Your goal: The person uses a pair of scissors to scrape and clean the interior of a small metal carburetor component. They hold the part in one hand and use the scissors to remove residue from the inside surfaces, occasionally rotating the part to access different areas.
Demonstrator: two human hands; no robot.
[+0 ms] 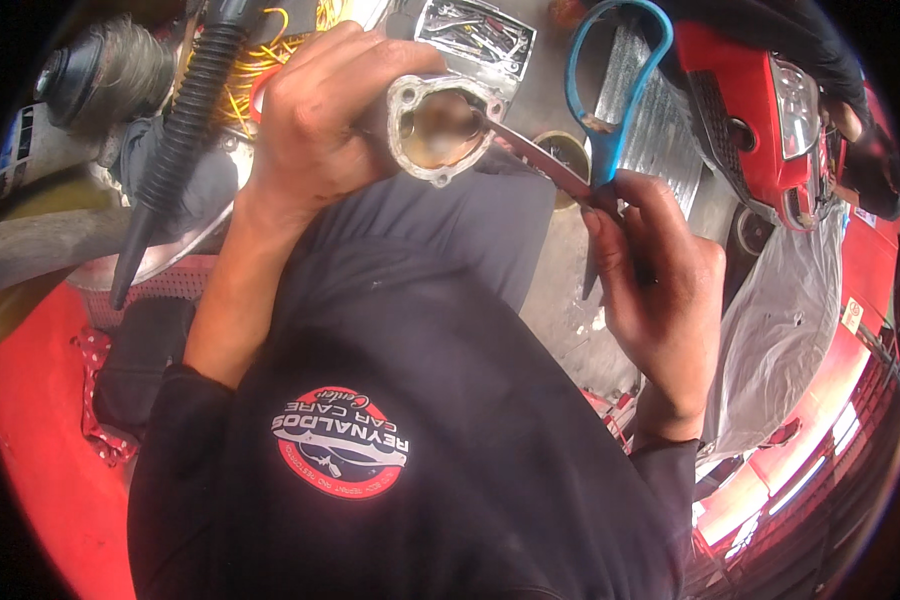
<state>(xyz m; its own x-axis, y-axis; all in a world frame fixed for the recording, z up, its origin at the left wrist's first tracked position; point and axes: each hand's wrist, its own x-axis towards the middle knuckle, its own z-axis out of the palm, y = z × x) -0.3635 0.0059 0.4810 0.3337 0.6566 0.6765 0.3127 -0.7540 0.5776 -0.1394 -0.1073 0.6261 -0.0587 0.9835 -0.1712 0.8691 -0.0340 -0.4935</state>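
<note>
My left hand (pixel 315 115) is closed round a metal housing (pixel 398 140), whose pale flange with bolt holes is turned toward me. The inside of its round opening is brownish and blurred. In my right hand (pixel 660 270) is a pair of scissors (pixel 613 150), spread apart and gripped near the pivot. One blue handle loop points up, away from me. A blade slants left from my fingers, its tip at the right rim of the flange. The other blade points down past my thumb. Whether the tip touches the metal I cannot tell.
Beyond the housing lies a tray (pixel 478 38) of small metal tools. A black corrugated hose (pixel 185 120) and yellow cord (pixel 238 95) are at the left. A roll of tape (pixel 562 155) sits behind the blade. Far right are a red vehicle front (pixel 760 120) and plastic sheeting (pixel 785 330).
</note>
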